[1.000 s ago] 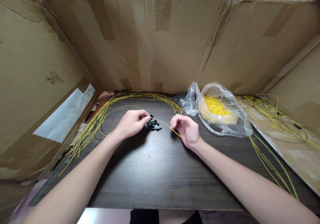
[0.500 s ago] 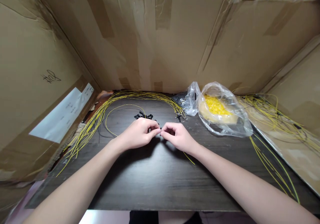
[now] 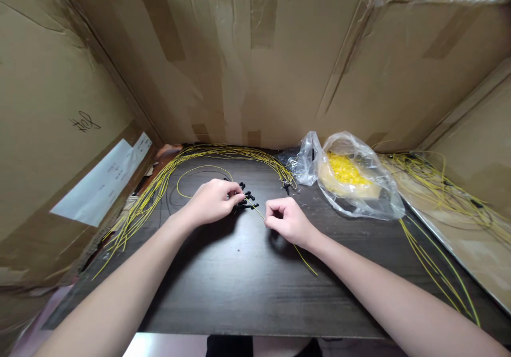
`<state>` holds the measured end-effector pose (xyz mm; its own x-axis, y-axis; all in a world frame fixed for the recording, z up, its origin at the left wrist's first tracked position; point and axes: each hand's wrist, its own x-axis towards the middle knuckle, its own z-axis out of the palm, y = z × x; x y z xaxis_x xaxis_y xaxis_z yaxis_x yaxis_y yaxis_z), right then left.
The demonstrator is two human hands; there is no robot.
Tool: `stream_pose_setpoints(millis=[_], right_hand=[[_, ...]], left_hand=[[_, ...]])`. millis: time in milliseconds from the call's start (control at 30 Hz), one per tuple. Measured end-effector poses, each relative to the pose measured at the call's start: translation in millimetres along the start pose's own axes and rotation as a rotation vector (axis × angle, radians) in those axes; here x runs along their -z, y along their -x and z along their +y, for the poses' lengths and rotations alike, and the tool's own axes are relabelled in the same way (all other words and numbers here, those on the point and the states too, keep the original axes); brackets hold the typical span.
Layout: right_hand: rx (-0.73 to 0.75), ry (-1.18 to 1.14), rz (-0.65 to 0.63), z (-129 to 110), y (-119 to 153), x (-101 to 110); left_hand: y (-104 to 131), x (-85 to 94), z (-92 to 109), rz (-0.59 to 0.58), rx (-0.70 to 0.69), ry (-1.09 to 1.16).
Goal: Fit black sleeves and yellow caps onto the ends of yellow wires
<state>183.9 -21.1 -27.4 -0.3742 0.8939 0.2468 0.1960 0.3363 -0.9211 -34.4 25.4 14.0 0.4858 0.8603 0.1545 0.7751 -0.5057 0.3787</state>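
Note:
A thin yellow wire runs taut between my two hands. My left hand pinches it between thumb and forefinger, close to a small pile of black connector pieces lying on the dark table. To the right, my right hand is closed on the same wire, fingers curled. A yellow wire end sticks out below the right hand on the table. Behind my left hand a yellow wire loop curves over the tabletop. Any small part at the left fingertips is hidden.
A bundle of yellow wires arcs along the back left. Clear plastic bags stand at the back right, one with yellow pieces. More tangled wires lie on cardboard at right. Cardboard walls enclose the dark table.
My hands, together half a second ago, have drawn apart. The left went slightly up and left, the right a little right and down, exposing the wire between them and more black pieces.

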Motion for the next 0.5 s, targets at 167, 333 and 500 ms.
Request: stream_pose_setpoints(millis=[167, 333, 500], right_hand=[[0.057, 0.001, -0.086, -6, 4, 1], [0.018, -0.022, -0.117, -7, 2, 2], [-0.013, 0.107, 0.146, 0, -5, -1]], left_hand=[[-3, 4.7, -15, 0.050, 0.079, -0.105], [-2, 4.5, -11, 0.017, 0.001, -0.094], [3, 2.2, 5, -0.020, -0.094, -0.057]])
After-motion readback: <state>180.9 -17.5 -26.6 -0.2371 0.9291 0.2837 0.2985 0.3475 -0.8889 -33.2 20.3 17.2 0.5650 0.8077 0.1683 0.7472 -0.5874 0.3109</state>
